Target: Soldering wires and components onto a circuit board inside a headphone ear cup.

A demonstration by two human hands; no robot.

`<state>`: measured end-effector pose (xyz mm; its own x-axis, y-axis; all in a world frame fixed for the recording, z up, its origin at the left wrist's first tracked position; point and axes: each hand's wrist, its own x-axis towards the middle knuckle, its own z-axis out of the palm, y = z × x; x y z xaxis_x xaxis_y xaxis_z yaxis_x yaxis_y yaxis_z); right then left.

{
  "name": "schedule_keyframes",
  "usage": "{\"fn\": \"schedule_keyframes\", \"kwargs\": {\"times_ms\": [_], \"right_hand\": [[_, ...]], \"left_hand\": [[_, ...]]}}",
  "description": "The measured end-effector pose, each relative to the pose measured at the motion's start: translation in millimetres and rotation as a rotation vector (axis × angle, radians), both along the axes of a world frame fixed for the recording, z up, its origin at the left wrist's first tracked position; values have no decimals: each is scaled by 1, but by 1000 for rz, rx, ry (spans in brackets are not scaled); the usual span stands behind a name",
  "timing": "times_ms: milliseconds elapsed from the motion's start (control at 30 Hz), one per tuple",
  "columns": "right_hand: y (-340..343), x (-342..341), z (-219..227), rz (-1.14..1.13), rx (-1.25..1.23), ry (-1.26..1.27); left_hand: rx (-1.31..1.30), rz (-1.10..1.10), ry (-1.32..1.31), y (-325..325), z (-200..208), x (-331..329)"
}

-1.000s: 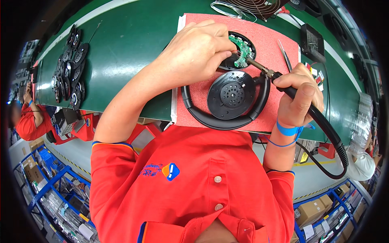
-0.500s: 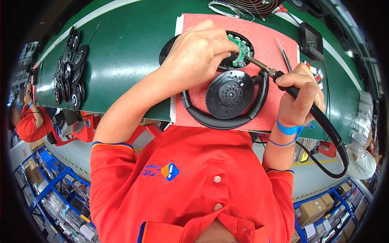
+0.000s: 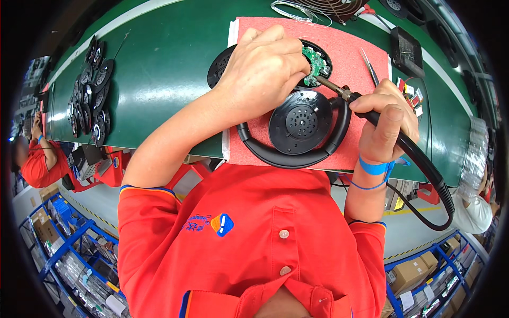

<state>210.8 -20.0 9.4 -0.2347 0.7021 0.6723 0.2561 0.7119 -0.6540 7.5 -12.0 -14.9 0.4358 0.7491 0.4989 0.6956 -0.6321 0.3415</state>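
A green circuit board (image 3: 316, 62) sits in an open black headphone ear cup on a pink foam mat (image 3: 358, 46). My right hand (image 3: 389, 116) grips a soldering iron (image 3: 374, 115), its metal tip at the board's lower edge. Over the cup's left side, my left hand (image 3: 268, 66) has its fingers pinched together by the board; what they hold, if anything, is hidden. Closer to me lie the black headband (image 3: 289, 159) and a round black cover (image 3: 301, 122) with small holes in its middle. Another black round part (image 3: 218, 67) shows partly behind my left hand.
Tweezers (image 3: 371, 66) lie on the mat's right side. Beyond stand a black tray (image 3: 407, 52), a coil of thin wire (image 3: 294, 11) and a fan-like grille (image 3: 331, 6). Several black discs (image 3: 91, 95) are heaped on the green table's left. A person in red (image 3: 42, 159) sits far left.
The soldering iron's tip has shifted slightly left and down along the board, my right hand moving left with it. My left hand has shifted only slightly, its fingers still pinched by the board.
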Motion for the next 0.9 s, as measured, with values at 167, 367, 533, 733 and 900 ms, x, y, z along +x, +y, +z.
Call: {"fn": "schedule_keyframes", "kwargs": {"times_ms": [167,367,533,733,900], "right_hand": [[5,4,-4,85,53,26],[5,4,-4,75,49,-7],[7,3,-3,92,60,-8],[7,3,-3,102,61,-8],[4,1,-3,66,70,-33]], "left_hand": [[4,42,65,-4,5,4],[-17,41,85,-3,5,6],[-36,48,94,-2,5,7],[-117,65,96,0,8,9],[-123,81,131,-1,12,14]]}}
